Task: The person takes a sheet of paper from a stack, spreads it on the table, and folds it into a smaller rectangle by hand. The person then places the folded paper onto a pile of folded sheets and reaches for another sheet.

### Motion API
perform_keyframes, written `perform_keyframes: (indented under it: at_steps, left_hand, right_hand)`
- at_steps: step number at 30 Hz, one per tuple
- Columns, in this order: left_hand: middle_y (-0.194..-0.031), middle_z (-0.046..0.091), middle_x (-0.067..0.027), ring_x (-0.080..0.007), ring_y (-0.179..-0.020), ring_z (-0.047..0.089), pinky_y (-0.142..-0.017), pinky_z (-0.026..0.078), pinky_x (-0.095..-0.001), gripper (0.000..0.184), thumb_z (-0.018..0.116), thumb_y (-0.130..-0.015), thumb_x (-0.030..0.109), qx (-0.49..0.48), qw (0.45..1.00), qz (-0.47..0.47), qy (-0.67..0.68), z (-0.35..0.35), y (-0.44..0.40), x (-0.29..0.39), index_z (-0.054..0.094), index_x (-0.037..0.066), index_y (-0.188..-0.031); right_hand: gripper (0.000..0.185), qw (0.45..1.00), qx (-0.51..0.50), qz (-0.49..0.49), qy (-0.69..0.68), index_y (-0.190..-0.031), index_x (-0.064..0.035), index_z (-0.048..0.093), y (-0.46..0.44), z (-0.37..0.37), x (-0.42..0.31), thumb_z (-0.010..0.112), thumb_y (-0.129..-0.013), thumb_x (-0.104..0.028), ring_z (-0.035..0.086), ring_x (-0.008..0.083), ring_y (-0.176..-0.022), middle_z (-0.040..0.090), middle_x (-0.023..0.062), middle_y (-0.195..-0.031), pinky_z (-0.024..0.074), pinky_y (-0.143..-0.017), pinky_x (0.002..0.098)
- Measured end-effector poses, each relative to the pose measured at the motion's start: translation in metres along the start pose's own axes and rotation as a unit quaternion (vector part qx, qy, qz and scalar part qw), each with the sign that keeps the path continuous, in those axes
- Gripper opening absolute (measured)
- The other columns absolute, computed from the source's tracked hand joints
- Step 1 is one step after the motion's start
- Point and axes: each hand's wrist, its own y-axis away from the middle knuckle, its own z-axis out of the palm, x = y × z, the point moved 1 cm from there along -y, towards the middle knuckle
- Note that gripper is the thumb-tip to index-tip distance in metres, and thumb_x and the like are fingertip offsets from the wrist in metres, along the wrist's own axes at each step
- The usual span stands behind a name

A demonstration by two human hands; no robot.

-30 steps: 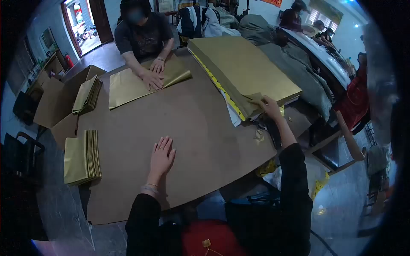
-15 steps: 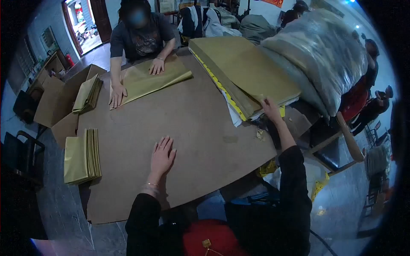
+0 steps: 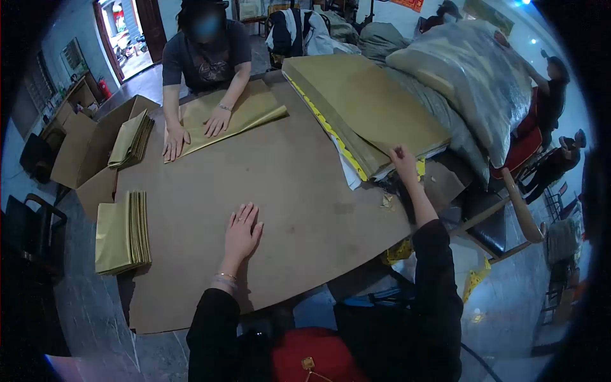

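My left hand (image 3: 242,233) lies flat on the brown tabletop (image 3: 286,204), fingers stretched out and holding nothing. At the near right corner of a thick stack of gold-brown paper sheets (image 3: 369,102), my right hand (image 3: 403,163) pinches the top sheet's edge, which is slightly raised. Yellow tape and white paper show along the stack's left side. Across the table, a co-worker's two hands press on a folded gold sheet (image 3: 242,121). Folded gold papers (image 3: 121,235) stand in a pile at the table's left edge.
An open cardboard box (image 3: 89,146) with more folded gold papers (image 3: 130,140) is at the back left. Behind the big stack lie grey sacks and a plastic-wrapped bundle (image 3: 471,76), with people near it. A wooden-armed chair (image 3: 522,210) stands at the right.
My right hand has shifted slightly right along the stack's corner, and the sheet's edge now looks flatter. The co-worker's hands have moved apart. A plastic-wrapped bundle has appeared behind the stack.
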Motion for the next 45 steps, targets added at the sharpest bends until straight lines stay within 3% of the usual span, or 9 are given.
perform_keyframes:
  at_steps: [8, 12, 14, 17, 21, 28, 32, 40, 45]
  left_hand:
    - [-0.141, 0.039, -0.0071, -0.0257, -0.131, 0.033, -0.109, 0.023, -0.044, 0.047, 0.043, -0.092, 0.035, 0.014, 1.0, 0.008, 0.004, 0.0, 0.001, 0.0, 0.044, 0.011, -0.132]
    - [-0.141, 0.038, -0.0067, -0.0256, -0.132, 0.033, -0.109, 0.023, -0.0442, 0.047, 0.044, -0.092, 0.036, 0.004, 1.0, 0.0, 0.011, 0.002, 0.0, -0.001, 0.044, 0.011, -0.132]
    - [-0.142, 0.038, -0.0067, -0.0254, -0.132, 0.032, -0.109, 0.023, -0.0443, 0.048, 0.044, -0.091, 0.036, -0.002, 1.0, -0.003, 0.01, 0.003, 0.0, -0.002, 0.044, 0.011, -0.132]
    - [-0.142, 0.038, -0.0068, -0.0254, -0.132, 0.033, -0.109, 0.023, -0.0446, 0.047, 0.045, -0.092, 0.035, 0.013, 1.0, 0.005, 0.012, 0.003, 0.0, -0.001, 0.044, 0.011, -0.132]
    - [-0.141, 0.039, -0.0073, -0.0257, -0.132, 0.033, -0.109, 0.023, -0.0449, 0.047, 0.045, -0.091, 0.035, 0.014, 1.0, 0.007, 0.01, 0.003, 0.001, -0.004, 0.043, 0.011, -0.132]
    - [-0.14, 0.04, -0.008, -0.0258, -0.131, 0.033, -0.109, 0.023, -0.0432, 0.047, 0.047, -0.09, 0.032, 0.014, 1.0, -0.006, 0.008, -0.001, 0.001, 0.001, 0.044, 0.009, -0.131]
    - [-0.14, 0.04, -0.0079, -0.0259, -0.131, 0.034, -0.109, 0.024, -0.0425, 0.046, 0.047, -0.09, 0.033, 0.026, 0.999, -0.001, 0.018, 0.0, 0.002, 0.0, 0.046, 0.008, -0.13]
    - [-0.138, 0.041, -0.009, -0.0263, -0.132, 0.032, -0.11, 0.022, -0.0425, 0.047, 0.044, -0.092, 0.033, 0.005, 1.0, 0.004, -0.003, 0.004, 0.0, -0.001, 0.044, 0.007, -0.131]
    - [-0.136, 0.041, -0.0185, -0.033, -0.13, 0.033, -0.107, 0.026, -0.0425, 0.05, 0.047, -0.091, 0.03, 0.042, 0.992, -0.017, 0.119, -0.005, 0.006, 0.005, 0.04, 0.001, -0.131]
  right_hand:
    - [0.071, 0.992, -0.002, -0.02, -0.125, -0.136, -0.005, 0.032, 0.01, 0.01, -0.012, 0.069, -0.075, -0.001, 0.057, 0.0168, -0.084, 0.058, 0.0088, -0.093, 0.0485, -0.075, 0.0304]
    - [0.059, 0.987, 0.008, -0.024, -0.161, -0.13, -0.0043, 0.043, 0.013, 0.009, -0.015, 0.068, -0.077, -0.004, 0.059, 0.0205, -0.086, 0.059, 0.0106, -0.094, 0.0488, -0.077, 0.0318]
    - [0.04, 0.993, -0.019, -0.088, 0.077, -0.117, -0.0038, 0.057, 0.011, 0.005, -0.013, 0.067, -0.079, -0.01, 0.06, 0.0264, -0.091, 0.061, 0.0119, -0.1, 0.0486, -0.08, 0.0339]
    - [0.025, 0.992, -0.026, -0.091, 0.087, -0.103, -0.0031, 0.065, 0.012, 0.002, -0.023, 0.063, -0.08, -0.014, 0.059, 0.0312, -0.097, 0.061, 0.013, -0.108, 0.0478, -0.083, 0.0365]
    - [0.025, 0.974, -0.035, -0.191, 0.118, -0.106, -0.0047, 0.063, 0.001, 0.005, -0.008, 0.054, -0.084, -0.013, 0.058, 0.0353, -0.098, 0.062, 0.0169, -0.107, 0.0466, -0.084, 0.0413]
    - [0.018, 0.963, 0.066, -0.119, 0.232, -0.098, -0.0029, 0.058, -0.047, -0.011, -0.03, 0.05, -0.086, -0.014, 0.057, 0.042, -0.073, 0.058, 0.0243, -0.077, 0.0445, -0.063, 0.0487]
    - [0.017, 0.937, 0.104, -0.254, 0.214, -0.099, -0.0046, 0.057, -0.067, -0.012, -0.061, 0.053, -0.084, -0.01, 0.057, 0.0408, -0.069, 0.059, 0.0227, -0.076, 0.0448, -0.06, 0.0493]
    - [0.013, 0.934, -0.051, -0.241, 0.257, -0.096, -0.0082, 0.055, -0.03, 0.032, -0.187, 0.05, -0.086, -0.014, 0.058, 0.0412, -0.072, 0.06, 0.0202, -0.077, 0.0449, -0.061, 0.0494]
    - [0.021, 0.945, 0.0, -0.303, 0.121, -0.104, -0.0071, 0.057, -0.02, 0.075, -0.271, 0.053, -0.084, -0.011, 0.059, 0.0406, -0.075, 0.061, 0.0212, -0.084, 0.0463, -0.062, 0.0485]
